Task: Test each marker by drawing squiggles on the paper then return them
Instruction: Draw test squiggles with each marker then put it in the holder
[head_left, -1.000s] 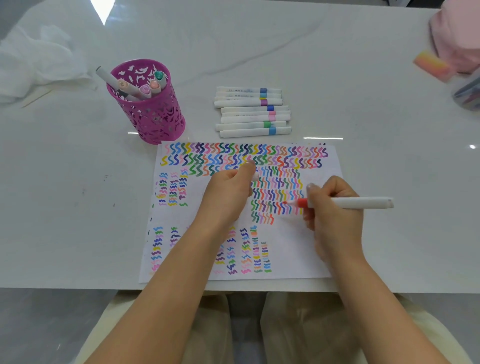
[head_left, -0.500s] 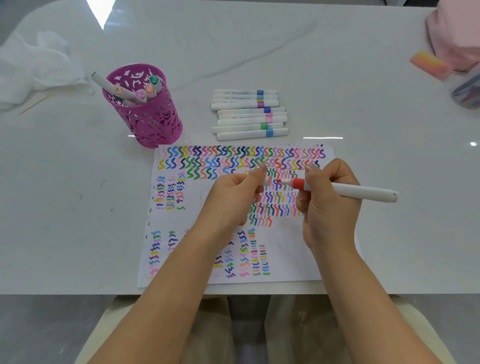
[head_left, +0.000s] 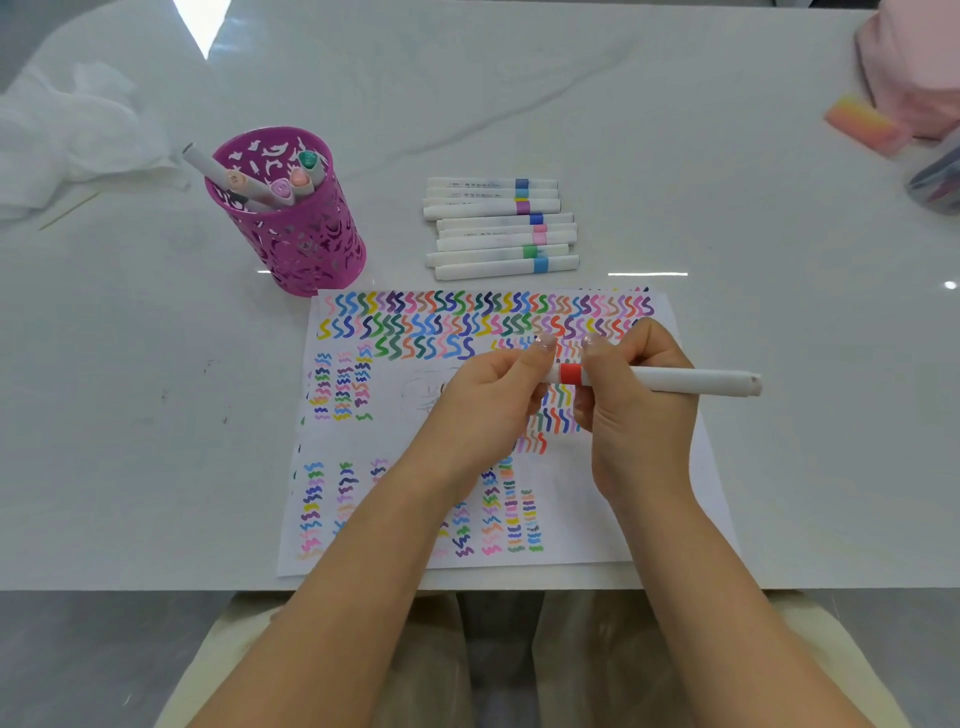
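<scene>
White marker w/ red band, held level above the paper near the table's front edge. Right hand grips its barrel; left hand pinches the cap end, fingers curled.

Home or craft desk setting, white marble-look desk, pink cut-out pen cup, loose markers, squiggle-covered paper

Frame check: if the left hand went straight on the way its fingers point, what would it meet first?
The red-banded marker, whose capped end the left hand pinches. Right behind it is the right hand, gripping the barrel. Both look level, though depth is uncertain.
</scene>
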